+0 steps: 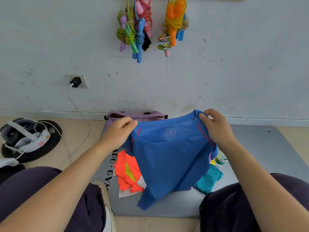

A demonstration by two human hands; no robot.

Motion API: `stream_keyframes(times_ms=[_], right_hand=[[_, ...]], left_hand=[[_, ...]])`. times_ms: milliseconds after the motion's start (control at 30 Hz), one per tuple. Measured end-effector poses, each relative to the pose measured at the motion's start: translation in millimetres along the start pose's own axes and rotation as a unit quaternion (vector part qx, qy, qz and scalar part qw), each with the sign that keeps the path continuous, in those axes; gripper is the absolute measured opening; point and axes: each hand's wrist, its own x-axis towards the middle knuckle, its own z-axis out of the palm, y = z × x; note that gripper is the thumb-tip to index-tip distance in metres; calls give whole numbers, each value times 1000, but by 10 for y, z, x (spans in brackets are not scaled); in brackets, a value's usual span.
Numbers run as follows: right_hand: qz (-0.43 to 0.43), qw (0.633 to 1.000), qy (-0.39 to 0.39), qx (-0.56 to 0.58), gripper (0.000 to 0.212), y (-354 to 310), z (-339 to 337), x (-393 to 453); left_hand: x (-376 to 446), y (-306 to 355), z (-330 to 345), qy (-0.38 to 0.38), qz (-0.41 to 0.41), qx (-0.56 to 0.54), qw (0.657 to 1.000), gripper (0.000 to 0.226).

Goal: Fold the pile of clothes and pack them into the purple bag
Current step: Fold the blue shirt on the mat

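While our left hand (120, 129) and right hand (215, 127) pinch the blue shirt (170, 161) shoulders, we should lay it flat on the near mat (250, 156).

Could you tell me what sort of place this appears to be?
Probably a gym or exercise room: bundled jump ropes hang on the wall, and a grey mat printed with "GYM" covers the floor.

Blue shirt (168, 158), purple bag (133, 115)

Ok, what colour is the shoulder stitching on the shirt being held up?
Pink-magenta stitching on the blue shirt, clearest in the head view.
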Motion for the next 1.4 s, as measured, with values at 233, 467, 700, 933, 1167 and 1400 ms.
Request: stream_keyframes(times_ms=[233,467,700,933,1167,1400], right_hand=[[3,999,-15,46,14,-50,-62,-5],[1,998,-11,59,14,-57,-95,-26],[4,998,-10,62,15,-64,-117,-34],[-45,993,-45,97,18,-98,-167,-57],[-11,992,-103,78,16,-132,-115,-110],[-6,934,-292,-207,64,-307,-520,-140]], left_hand=[[-47,135,-130,-34,4,-17,999,46],[-18,160,-260,-62,-32,-134,989,25],[11,109,-196,22,5,-100,995,27],[63,-2,-192,5,4,-104,995,25],[114,-69,-208,28,31,-43,998,17],[-31,111,-534,-149,-37,97,983,83]])
